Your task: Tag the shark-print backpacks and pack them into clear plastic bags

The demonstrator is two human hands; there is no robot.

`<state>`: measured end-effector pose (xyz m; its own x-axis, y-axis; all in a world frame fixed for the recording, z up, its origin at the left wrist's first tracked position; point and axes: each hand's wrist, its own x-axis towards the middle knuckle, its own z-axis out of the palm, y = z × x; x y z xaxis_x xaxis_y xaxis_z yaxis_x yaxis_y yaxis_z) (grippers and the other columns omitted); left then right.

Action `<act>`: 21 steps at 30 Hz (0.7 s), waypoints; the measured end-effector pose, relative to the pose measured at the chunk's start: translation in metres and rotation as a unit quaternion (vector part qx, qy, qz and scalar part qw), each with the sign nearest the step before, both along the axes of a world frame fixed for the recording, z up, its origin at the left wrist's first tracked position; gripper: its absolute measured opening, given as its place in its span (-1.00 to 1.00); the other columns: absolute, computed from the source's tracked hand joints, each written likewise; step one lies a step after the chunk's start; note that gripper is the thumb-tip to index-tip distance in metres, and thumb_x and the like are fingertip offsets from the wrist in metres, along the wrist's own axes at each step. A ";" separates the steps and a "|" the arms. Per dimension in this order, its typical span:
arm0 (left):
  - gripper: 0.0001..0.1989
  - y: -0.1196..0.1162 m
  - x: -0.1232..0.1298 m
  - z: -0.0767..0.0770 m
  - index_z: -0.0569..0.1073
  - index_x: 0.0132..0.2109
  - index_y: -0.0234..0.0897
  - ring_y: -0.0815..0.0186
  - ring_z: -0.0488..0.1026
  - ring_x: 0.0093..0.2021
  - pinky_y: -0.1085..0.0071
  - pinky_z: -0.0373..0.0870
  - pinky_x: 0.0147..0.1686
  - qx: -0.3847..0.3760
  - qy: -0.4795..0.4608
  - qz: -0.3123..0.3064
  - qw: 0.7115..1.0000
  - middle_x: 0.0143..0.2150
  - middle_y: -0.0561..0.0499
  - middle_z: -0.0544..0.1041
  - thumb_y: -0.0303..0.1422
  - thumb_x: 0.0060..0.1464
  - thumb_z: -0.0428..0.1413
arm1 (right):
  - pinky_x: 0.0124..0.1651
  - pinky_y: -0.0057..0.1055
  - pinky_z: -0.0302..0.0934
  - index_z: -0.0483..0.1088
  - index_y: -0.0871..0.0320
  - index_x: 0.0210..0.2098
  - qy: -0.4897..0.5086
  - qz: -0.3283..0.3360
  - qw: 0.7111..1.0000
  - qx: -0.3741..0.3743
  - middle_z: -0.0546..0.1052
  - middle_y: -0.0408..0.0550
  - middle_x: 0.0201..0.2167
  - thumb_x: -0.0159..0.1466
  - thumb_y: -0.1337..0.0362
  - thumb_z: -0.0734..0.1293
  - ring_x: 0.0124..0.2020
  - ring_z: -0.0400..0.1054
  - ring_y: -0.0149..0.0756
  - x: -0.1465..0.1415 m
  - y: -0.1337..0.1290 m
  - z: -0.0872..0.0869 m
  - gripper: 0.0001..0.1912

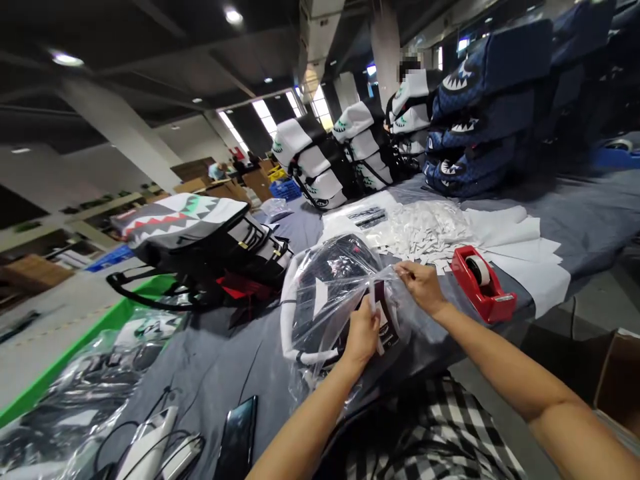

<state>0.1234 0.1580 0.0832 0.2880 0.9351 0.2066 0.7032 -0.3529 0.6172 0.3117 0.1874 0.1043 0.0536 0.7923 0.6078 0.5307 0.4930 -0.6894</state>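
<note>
A black backpack with white edging [300,300] lies in front of me inside a clear plastic bag [345,267]. My left hand [363,330] is closed at the near side of the bag, by a dark printed tag [387,320]; a fold of plastic rises by its thumb. At the bag's right edge, my right hand [423,287] pinches the plastic and pulls it taut. Just right of that hand stands a red tape dispenser [483,287] with a roll of tape in it.
Small white packets [425,230] are heaped behind the bag, near paper sheets [525,243]. Stacked blue backpacks [480,113] and white-and-black backpacks [320,160] stand farther back. Another backpack [190,227] leans at left, above a green bin [85,350]. A phone [237,437] lies near me.
</note>
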 end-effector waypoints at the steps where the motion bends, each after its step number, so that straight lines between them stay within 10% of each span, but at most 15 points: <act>1: -0.61 0.011 0.009 0.007 0.41 0.17 -0.32 0.20 0.60 -0.11 0.33 0.47 -0.05 -0.009 0.048 0.005 0.999 -0.10 -0.14 0.64 -0.48 0.25 -0.05 | -0.17 -0.39 0.30 0.54 0.15 -0.22 -0.017 0.000 1.000 0.025 0.62 0.01 -0.29 0.43 0.06 0.14 -0.26 0.48 -0.22 0.002 -0.003 0.002 -0.58; 8: -0.79 0.083 0.084 0.011 0.54 -0.13 -0.46 0.16 0.59 -0.13 0.14 0.42 0.03 -0.025 0.221 -0.003 0.975 -0.21 -0.13 0.62 -0.36 0.23 0.12 | -0.32 -0.43 0.27 0.51 0.09 -0.04 -0.109 -0.032 0.980 0.166 0.58 -0.08 -0.41 0.45 0.31 0.14 -0.45 0.44 -0.34 0.017 -0.073 -0.013 -0.69; 14: -0.58 0.124 0.104 0.000 0.42 0.18 -0.55 -0.03 0.50 0.10 -0.24 0.15 0.26 0.035 0.261 0.035 0.964 0.05 -0.40 0.56 -0.57 0.19 0.03 | -0.42 -0.43 0.28 0.39 0.01 0.15 -0.159 0.016 0.964 0.214 0.55 -0.15 -0.49 0.39 0.41 0.25 -0.55 0.41 -0.36 0.011 -0.108 -0.035 -0.63; 21: -0.47 0.091 0.082 -0.010 0.27 0.31 -0.58 -0.19 0.04 0.43 -0.24 0.00 0.33 0.053 0.254 0.013 0.966 0.43 -0.48 0.10 -0.50 0.21 -0.03 | -0.40 -0.42 0.35 0.45 0.06 -0.02 -0.147 -0.117 0.982 0.004 0.52 -0.02 -0.29 0.43 0.15 0.18 -0.50 0.42 -0.34 0.048 -0.122 -0.082 -0.73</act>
<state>0.2053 0.2489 0.0727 0.3541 0.9246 0.1403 0.9152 -0.3735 0.1513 0.3598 0.0659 0.0223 0.0544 0.7737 0.6312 0.8060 0.3392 -0.4852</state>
